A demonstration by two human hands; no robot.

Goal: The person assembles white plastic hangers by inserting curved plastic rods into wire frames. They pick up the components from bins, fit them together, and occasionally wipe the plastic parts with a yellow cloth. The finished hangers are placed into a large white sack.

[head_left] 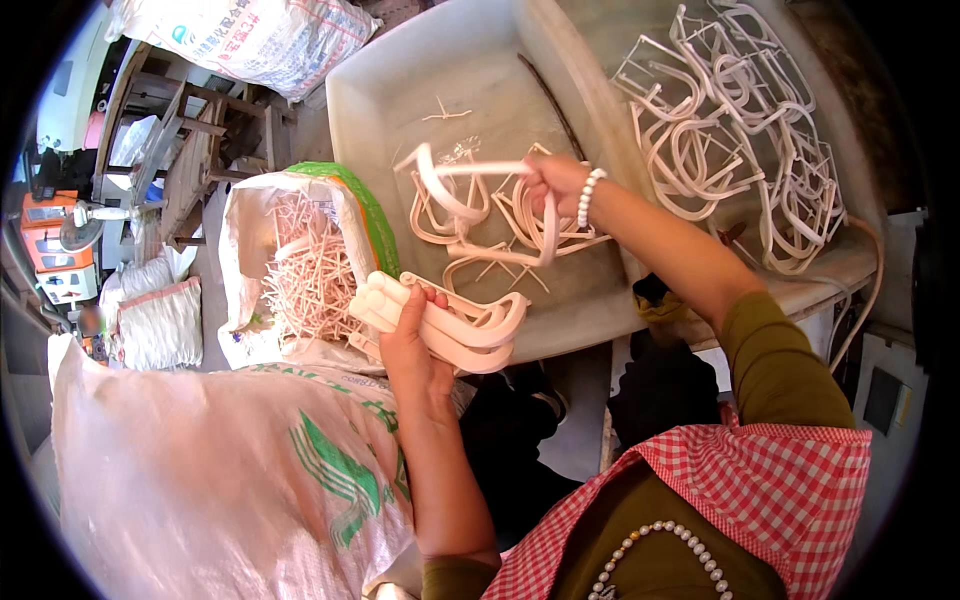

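Observation:
My left hand (412,350) is closed around a stack of curved white plastic handles (472,328), their thick ends lined up beside my thumb. Above the pale plastic bin (378,88), my right hand (556,183) pinches a white moulded plastic frame (480,168) with curved pieces joined by thin bars. Beneath it, more curved white mouldings (520,222) lie in the bin, along with a few thin offcut sticks (447,110). Just left of my left hand, an open sack (240,235) holds a heap of thin plastic sticks (312,275).
A tangled pile of white mouldings (740,140) lies right of the bin. A large full white sack (220,460) with green print fills the lower left. Another printed sack (265,40), a wooden frame (190,130) and smaller sacks (160,325) stand farther left.

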